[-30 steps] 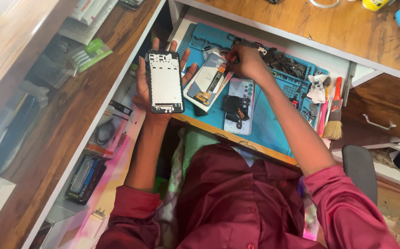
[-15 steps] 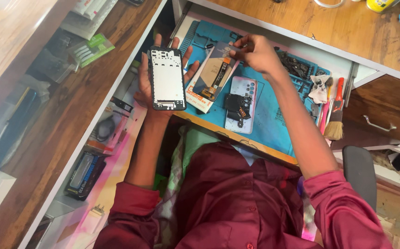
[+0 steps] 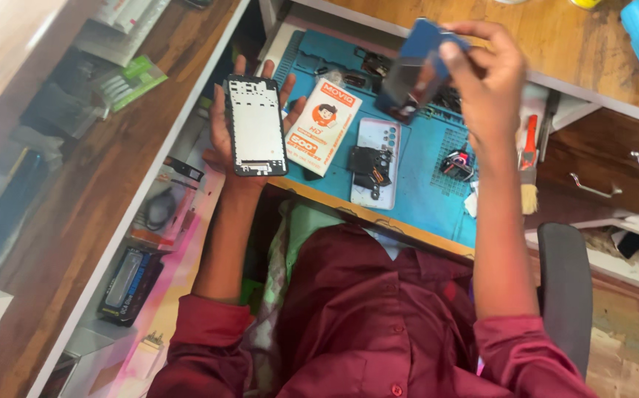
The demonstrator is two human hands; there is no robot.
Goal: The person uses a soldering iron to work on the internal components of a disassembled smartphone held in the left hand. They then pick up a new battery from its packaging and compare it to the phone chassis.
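The phone frame (image 3: 255, 125), a black-edged rectangle with a pale inner plate, lies flat in the left hand (image 3: 242, 121), the palm under it and the fingers spread past its top and sides; it is held just off the left edge of the blue work mat (image 3: 422, 184), above the gap between the bench and the side shelf. The right hand (image 3: 485, 77) is raised over the far side of the mat, its fingertips pinched on a thin dark blue panel (image 3: 415, 70) that is tilted, one corner pointing up. On the mat, near its left edge, lies a white and orange card packet (image 3: 324, 127), and just beside it a pale phone back (image 3: 375, 163) with a small black part resting on it. At the right edge of the mat a brush (image 3: 529, 173) with a red handle lies bristles toward the near edge of the bench
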